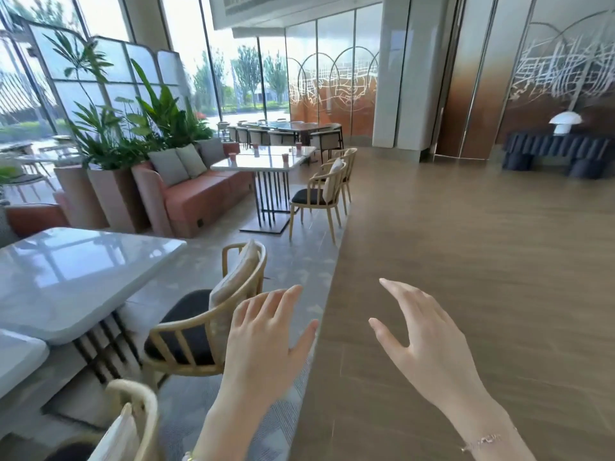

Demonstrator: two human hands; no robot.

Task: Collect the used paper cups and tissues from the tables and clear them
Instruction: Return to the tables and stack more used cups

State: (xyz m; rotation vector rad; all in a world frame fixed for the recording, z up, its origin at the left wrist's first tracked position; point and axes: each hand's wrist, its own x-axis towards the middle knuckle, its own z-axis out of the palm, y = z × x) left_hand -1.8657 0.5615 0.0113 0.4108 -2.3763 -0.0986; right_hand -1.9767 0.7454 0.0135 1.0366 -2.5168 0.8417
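Reddish paper cups [285,158] on far table [253,164]; L hand [263,337] & R hand [429,341] hover (fingers apart).

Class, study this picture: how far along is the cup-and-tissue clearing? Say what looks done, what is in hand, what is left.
Done: the near table shows no cups or tissues on its visible top. In hand: nothing; left hand and right hand are open and empty. Left: several reddish cups stand on the far table by the sofa.

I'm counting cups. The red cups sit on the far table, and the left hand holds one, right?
No. The head view shows the left hand empty, fingers spread. The red cups do sit on the far table.
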